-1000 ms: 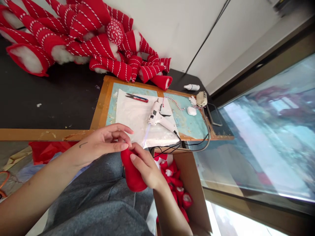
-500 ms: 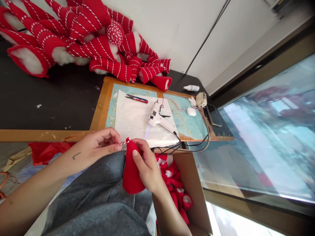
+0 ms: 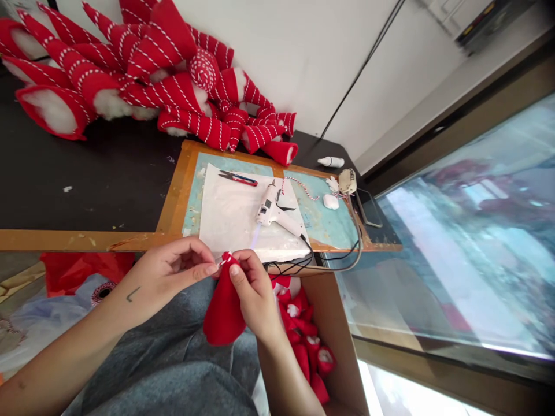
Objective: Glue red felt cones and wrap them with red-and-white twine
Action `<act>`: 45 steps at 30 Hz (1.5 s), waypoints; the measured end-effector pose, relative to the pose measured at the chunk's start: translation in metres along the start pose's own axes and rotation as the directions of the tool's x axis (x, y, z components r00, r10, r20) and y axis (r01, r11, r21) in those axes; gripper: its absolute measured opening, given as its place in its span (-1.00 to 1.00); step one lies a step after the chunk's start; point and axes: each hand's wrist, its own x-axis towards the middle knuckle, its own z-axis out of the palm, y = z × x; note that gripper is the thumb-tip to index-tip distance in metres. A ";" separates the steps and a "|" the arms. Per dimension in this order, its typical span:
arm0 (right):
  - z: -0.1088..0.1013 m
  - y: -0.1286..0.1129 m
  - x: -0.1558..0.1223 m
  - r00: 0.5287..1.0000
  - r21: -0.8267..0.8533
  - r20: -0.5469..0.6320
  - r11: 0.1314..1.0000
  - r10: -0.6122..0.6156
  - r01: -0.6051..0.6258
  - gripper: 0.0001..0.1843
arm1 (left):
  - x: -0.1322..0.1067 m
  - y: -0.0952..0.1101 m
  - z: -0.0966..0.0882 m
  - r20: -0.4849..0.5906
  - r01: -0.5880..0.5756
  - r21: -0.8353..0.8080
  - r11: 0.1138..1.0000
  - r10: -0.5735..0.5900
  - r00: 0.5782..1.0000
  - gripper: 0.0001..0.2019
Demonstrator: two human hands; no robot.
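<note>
Resting over the lap, a plain red felt cone (image 3: 223,315) points tip-up, gripped by the right hand (image 3: 254,294) with curled fingers. The left hand (image 3: 169,277) pinches a red-and-white cord (image 3: 224,258) at that tip. Just beside, an open cardboard box (image 3: 333,323) holds small red-and-white pieces (image 3: 310,341). Farther off, a glue gun (image 3: 271,208) lies on the board.

Across the black tabletop (image 3: 87,185) I see a heap of red fabric cones wound with white cord (image 3: 143,75), several showing white stuffing at their open ends. Nearer, on a wooden-edged board with a pale blue face (image 3: 173,190), I make out a white sheet (image 3: 229,225) carrying a white glue gun (image 3: 273,209) and red-handled thread snips (image 3: 237,177), with a small white oval case (image 3: 330,201), a white bottle (image 3: 330,162) and a dark phone (image 3: 369,207) further right. Below the board's edge I see an open brown cardboard box (image 3: 336,323) holding small red-and-white felt pieces (image 3: 303,329).
</note>
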 end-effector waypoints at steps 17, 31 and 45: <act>0.008 0.003 0.006 0.985 0.215 0.146 0.968 0.097 -0.127 -0.56 | 0.002 -0.009 0.008 0.025 -0.079 -0.155 0.985 0.084 0.996 -0.76; 0.005 -0.001 0.005 0.994 -0.042 0.110 0.999 0.006 -0.001 -0.57 | 0.000 -0.019 0.008 0.012 -0.191 -0.141 0.971 0.195 0.981 -0.83; -0.002 0.000 0.002 0.999 -0.320 0.010 0.947 0.037 -0.032 -0.65 | 0.011 -0.024 -0.004 -0.100 -0.153 -0.016 0.988 0.151 0.983 -0.49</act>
